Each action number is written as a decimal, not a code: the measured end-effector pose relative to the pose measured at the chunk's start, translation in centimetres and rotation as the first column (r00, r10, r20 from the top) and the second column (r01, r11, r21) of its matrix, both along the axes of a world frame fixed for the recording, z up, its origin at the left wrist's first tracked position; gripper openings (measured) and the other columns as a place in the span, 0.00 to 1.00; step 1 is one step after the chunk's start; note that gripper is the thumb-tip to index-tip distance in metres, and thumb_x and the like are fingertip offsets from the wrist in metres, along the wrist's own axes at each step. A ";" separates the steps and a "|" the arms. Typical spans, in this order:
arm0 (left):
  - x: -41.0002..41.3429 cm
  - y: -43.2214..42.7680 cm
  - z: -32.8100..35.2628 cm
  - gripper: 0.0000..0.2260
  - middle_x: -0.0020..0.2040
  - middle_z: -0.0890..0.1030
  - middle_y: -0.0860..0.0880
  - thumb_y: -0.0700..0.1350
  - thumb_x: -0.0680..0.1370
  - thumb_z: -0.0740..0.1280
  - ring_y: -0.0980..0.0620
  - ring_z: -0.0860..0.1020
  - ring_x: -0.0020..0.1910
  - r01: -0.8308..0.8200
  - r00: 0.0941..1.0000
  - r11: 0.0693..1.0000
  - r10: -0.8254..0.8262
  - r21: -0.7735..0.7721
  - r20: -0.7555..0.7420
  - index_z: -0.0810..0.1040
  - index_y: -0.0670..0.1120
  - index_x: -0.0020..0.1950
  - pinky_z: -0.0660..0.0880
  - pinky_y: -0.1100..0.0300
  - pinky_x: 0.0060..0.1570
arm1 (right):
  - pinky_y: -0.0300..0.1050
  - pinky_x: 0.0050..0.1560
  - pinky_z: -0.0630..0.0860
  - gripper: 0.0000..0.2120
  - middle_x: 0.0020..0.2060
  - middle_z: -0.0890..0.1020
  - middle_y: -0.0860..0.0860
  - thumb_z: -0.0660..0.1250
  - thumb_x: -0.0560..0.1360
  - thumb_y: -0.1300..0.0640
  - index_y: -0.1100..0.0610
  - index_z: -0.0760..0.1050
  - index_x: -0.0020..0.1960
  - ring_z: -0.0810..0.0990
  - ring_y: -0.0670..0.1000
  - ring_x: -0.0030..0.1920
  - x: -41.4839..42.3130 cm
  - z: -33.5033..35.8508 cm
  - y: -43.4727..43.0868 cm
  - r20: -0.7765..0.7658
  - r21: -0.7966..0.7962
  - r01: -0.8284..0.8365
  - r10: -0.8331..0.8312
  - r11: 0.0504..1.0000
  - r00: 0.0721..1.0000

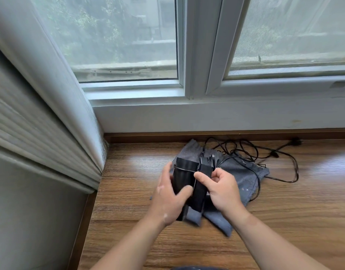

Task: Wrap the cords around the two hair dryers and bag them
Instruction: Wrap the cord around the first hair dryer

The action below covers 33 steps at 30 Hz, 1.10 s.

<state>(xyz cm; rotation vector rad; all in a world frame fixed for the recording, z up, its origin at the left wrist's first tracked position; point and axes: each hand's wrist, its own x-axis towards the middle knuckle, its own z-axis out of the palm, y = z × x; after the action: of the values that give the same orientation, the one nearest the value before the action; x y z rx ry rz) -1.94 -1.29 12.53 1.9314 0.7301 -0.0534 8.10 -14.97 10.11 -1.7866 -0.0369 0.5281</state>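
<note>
The right hand's (223,190) fingers (201,177) are pinching the black cord (185,169) against the folded black hair dryer (184,179), thumb and forefinger curled tight. The left hand's (166,201) fingers (184,191) are gripping the dryer's body from nine o'clock, thumb pressing its front. A grey fabric bag (243,176) is lying beneath, spreading toward four o'clock on the wooden surface (129,191). The rest of the cord is sprawling in loose loops at two o'clock, its plug (294,142) lying beside the skirting (206,136).
</note>
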 end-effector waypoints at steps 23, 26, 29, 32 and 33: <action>-0.6 1.6 0.0 0.52 0.63 0.82 0.53 0.60 0.59 0.81 0.53 0.82 0.61 0.117 0.992 0.978 -0.105 -0.174 0.074 0.56 0.67 0.77 0.79 0.46 0.64 | 0.32 0.34 0.71 0.09 0.28 0.79 0.47 0.77 0.72 0.58 0.55 0.77 0.39 0.74 0.41 0.29 2.4 2.2 -2.1 0.159 0.159 -0.458 0.435 0.875 0.886; -0.8 1.5 0.2 0.46 0.62 0.84 0.51 0.59 0.61 0.80 0.52 0.83 0.61 0.124 0.989 0.973 -0.105 -0.195 0.107 0.61 0.65 0.75 0.79 0.47 0.63 | 0.33 0.32 0.69 0.23 0.39 0.78 0.47 0.81 0.67 0.44 0.55 0.73 0.51 0.71 0.44 0.30 2.6 1.7 -1.9 0.076 0.216 -0.436 0.430 0.873 0.899; -0.8 1.6 0.6 0.46 0.68 0.80 0.50 0.60 0.62 0.79 0.51 0.80 0.67 0.161 0.981 0.965 -0.134 -0.208 0.139 0.62 0.63 0.78 0.76 0.47 0.67 | 0.29 0.35 0.69 0.46 0.57 0.78 0.47 0.72 0.60 0.23 0.47 0.69 0.70 0.74 0.38 0.31 2.6 0.9 -1.8 0.079 0.095 -0.510 0.504 0.855 0.860; -0.8 1.7 0.6 0.47 0.75 0.73 0.49 0.61 0.65 0.78 0.50 0.76 0.73 0.212 0.970 0.952 -0.178 -0.221 0.164 0.62 0.57 0.81 0.75 0.42 0.70 | 0.30 0.44 0.74 0.51 0.54 0.83 0.43 0.69 0.60 0.20 0.50 0.70 0.73 0.82 0.35 0.44 2.4 1.1 -1.2 0.147 0.086 -0.526 0.512 0.846 0.847; -0.8 1.8 0.6 0.47 0.76 0.71 0.50 0.61 0.65 0.76 0.51 0.75 0.73 0.214 0.970 0.951 -0.181 -0.221 0.162 0.62 0.56 0.82 0.75 0.44 0.70 | 0.33 0.50 0.77 0.48 0.53 0.86 0.45 0.70 0.60 0.21 0.51 0.73 0.70 0.84 0.39 0.50 2.3 1.1 -1.0 0.159 0.105 -0.496 0.478 0.862 0.864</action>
<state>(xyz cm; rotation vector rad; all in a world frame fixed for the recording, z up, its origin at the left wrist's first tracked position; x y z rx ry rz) -2.76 0.47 13.09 1.7520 0.4140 -0.1223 10.42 -15.99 11.17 -1.6638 -0.6202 0.7499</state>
